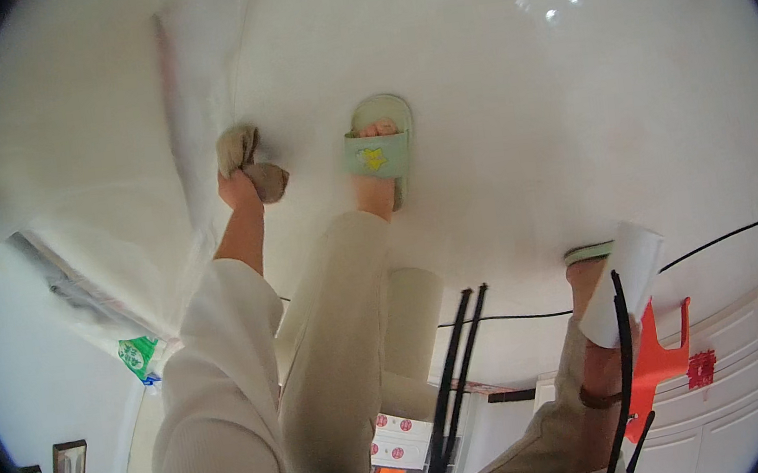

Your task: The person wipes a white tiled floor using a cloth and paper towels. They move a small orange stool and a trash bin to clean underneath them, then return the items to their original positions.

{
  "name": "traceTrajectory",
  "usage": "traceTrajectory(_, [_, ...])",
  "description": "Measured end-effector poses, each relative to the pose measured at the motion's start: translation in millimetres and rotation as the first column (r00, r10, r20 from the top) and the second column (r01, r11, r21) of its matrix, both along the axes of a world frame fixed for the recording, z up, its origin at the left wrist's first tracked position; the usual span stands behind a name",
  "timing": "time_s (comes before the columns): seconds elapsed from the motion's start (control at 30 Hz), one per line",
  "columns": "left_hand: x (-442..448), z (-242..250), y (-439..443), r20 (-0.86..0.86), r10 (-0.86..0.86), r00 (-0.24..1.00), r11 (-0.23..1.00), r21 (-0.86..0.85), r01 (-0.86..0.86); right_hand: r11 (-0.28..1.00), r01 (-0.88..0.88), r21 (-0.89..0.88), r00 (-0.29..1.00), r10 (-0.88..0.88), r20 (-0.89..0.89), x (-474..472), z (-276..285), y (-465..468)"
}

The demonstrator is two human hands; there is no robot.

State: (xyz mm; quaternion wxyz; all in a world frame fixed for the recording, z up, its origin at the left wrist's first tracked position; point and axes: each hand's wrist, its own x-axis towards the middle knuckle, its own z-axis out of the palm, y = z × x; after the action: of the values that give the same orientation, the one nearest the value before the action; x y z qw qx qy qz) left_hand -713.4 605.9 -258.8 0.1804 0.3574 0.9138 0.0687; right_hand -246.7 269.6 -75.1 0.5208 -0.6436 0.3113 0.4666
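Observation:
My left hand [240, 188] reaches down at the left and grips a beige-brown cloth item [238, 147], perhaps a slipper or bunched cloth. A brown rounded part of it hangs beside the fingers, just above the pale floor. At the lower right my right hand [629, 335] holds the lower end of a white roll [623, 286], apparently paper; most of its fingers are hidden. A dark band [601, 399] circles that wrist. Between the hands, a green slipper [378, 152] with a yellow star-like figure is on one foot.
White fabric or sheeting [96, 149] spreads along the left. A black cable [723, 243] crosses the floor behind the legs. An orange-red plastic piece [656, 359], perhaps a stool, stands near white cabinets [727, 400]. The other green slipper [588, 253] is beside the white roll.

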Motion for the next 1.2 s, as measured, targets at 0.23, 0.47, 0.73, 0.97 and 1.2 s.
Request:
traceTrajectory(0.23, [-156, -70, -153, 0.435, 0.666, 0.605, 0.738, -0.268, -0.619, 0.961, -0.180, -0.209, 0.983, 0.183, -0.003, 11, -20, -4])
traceTrajectory(0.47, [-72, -97, -43, 0.372, 0.603, 0.706, 0.778, -0.079, -0.623, 0.953, -0.123, -0.278, 0.988, 0.144, 0.054, 9, -17, 15])
traceTrajectory(0.73, [120, -127, 99, -0.632, -0.775, -0.013, 0.504, -0.630, 0.590, 0.925, -0.318, -0.207, 0.935, 0.342, 0.095, -4, -14, 27])
traceTrajectory(0.97, [372, -72, -64, 0.352, -0.913, 0.206, 0.250, 0.085, 0.964, 0.986, -0.036, -0.163, 0.984, 0.063, 0.164, -10, -17, 41])
traceTrajectory(1.2, [364, -48, -175, 0.862, -0.504, -0.059, 0.342, 0.262, 0.903, 0.990, -0.083, -0.114, 0.977, 0.104, 0.188, 13, -13, 49])
